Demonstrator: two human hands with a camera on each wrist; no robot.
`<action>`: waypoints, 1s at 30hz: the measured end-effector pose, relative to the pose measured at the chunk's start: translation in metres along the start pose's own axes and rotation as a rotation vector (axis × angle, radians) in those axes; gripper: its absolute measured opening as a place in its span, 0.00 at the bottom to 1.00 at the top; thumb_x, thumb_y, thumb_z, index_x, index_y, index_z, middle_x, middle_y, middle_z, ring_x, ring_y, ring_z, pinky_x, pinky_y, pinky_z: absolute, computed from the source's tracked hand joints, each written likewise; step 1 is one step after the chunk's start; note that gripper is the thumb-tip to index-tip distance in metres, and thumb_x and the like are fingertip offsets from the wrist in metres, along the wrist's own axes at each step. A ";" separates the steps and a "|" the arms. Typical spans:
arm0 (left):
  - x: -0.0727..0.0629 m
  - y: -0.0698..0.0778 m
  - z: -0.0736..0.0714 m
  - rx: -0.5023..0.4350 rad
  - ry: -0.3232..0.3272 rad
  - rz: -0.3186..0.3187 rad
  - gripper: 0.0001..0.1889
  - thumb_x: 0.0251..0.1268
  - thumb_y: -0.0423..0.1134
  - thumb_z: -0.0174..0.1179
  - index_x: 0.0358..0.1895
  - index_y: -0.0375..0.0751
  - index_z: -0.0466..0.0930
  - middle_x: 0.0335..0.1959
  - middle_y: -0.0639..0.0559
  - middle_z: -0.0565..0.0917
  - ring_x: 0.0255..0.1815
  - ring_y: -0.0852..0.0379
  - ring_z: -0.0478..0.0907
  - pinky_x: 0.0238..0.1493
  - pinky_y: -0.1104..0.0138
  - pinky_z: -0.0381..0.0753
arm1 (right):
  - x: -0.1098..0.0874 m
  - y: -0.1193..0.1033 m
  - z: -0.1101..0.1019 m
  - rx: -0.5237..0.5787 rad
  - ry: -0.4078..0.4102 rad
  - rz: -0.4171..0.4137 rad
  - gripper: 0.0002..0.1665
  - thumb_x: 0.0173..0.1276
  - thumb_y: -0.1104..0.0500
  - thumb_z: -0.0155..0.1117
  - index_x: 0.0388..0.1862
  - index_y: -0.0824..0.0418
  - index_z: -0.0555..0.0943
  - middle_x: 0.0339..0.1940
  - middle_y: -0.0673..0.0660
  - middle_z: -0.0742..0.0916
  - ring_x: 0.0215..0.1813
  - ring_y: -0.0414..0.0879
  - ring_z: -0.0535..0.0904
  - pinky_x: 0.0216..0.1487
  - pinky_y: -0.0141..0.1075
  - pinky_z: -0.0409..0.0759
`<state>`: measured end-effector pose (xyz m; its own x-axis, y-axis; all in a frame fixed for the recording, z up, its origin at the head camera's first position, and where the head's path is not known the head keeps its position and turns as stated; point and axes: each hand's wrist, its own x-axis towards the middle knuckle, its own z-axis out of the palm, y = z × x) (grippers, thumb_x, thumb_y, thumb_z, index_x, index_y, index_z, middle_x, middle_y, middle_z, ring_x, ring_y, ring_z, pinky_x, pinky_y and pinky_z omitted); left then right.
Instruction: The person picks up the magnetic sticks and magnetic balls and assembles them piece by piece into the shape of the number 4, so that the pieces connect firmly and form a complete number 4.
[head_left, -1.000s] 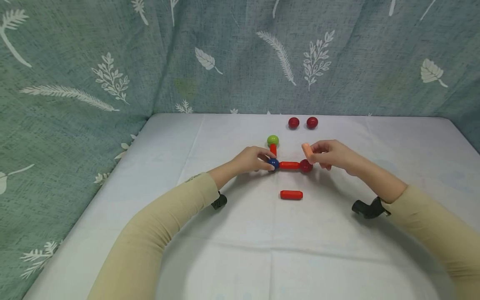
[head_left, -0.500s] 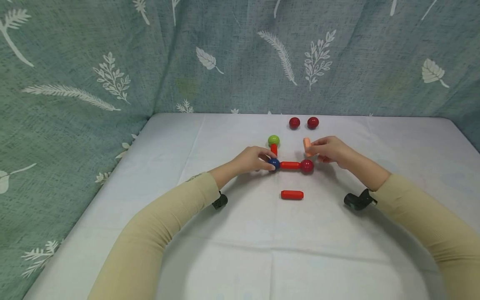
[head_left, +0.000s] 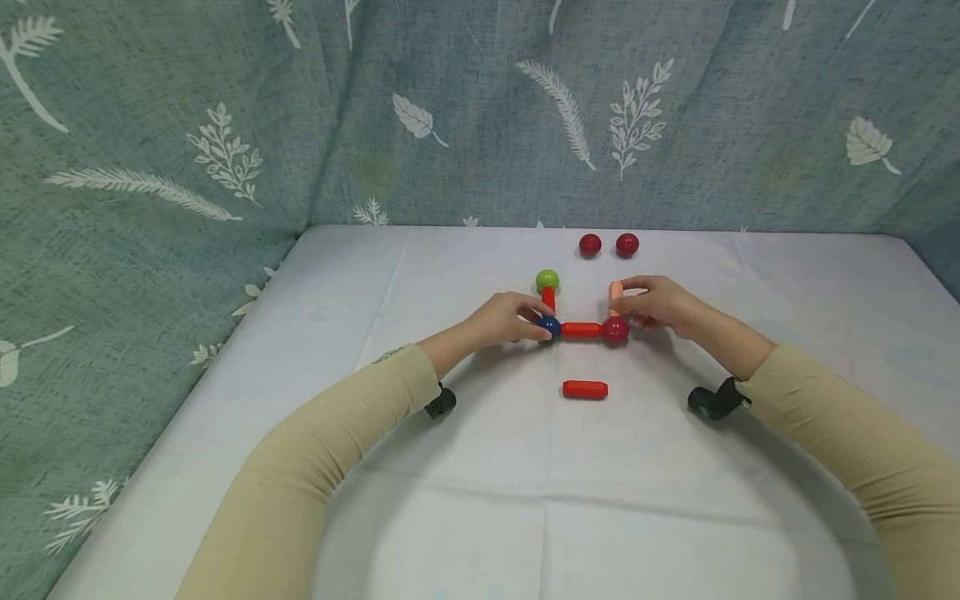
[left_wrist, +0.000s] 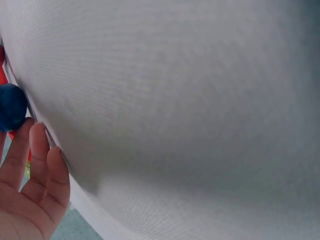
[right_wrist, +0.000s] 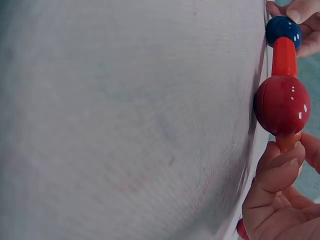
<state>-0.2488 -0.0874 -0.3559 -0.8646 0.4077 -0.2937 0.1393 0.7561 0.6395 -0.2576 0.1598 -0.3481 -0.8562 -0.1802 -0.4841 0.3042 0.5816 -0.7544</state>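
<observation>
My left hand (head_left: 504,318) pinches a blue ball (left_wrist: 12,107) between thumb and fingers. From that ball one red rod (head_left: 548,298) runs back to a green ball (head_left: 547,281), and another red rod (head_left: 581,330) runs right to a dark red ball (right_wrist: 283,105). My right hand (head_left: 660,302) pinches an orange rod (head_left: 616,296), which points away from me with its near end right at the back of the dark red ball. In the right wrist view the fingers hide much of the orange rod (right_wrist: 288,142).
Two more dark red balls, a left one (head_left: 590,245) and a right one (head_left: 627,244), lie near the table's back edge. A loose red rod (head_left: 585,389) lies in front of the joined pieces. White cloth covers the table (head_left: 480,500); a leaf-patterned curtain (head_left: 480,108) hangs behind.
My right hand has shifted left and turned the orange rod from slanting to pointing straight back, bringing its end down to the dark red ball. My left hand has stayed on the blue ball.
</observation>
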 end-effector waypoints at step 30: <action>-0.007 0.028 0.007 0.318 0.095 0.203 0.17 0.59 0.43 0.61 0.52 0.50 0.79 0.50 0.55 0.79 0.48 0.59 0.73 0.48 0.67 0.74 | 0.004 0.004 0.005 -0.006 -0.046 -0.021 0.36 0.65 0.54 0.58 0.69 0.58 0.57 0.37 0.57 0.75 0.30 0.43 0.72 0.34 0.28 0.74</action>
<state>-0.2358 -0.0653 -0.3415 -0.8425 0.5279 -0.1073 0.4424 0.7917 0.4214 -0.2575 0.1575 -0.3551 -0.8422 -0.2282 -0.4884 0.2841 0.5820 -0.7619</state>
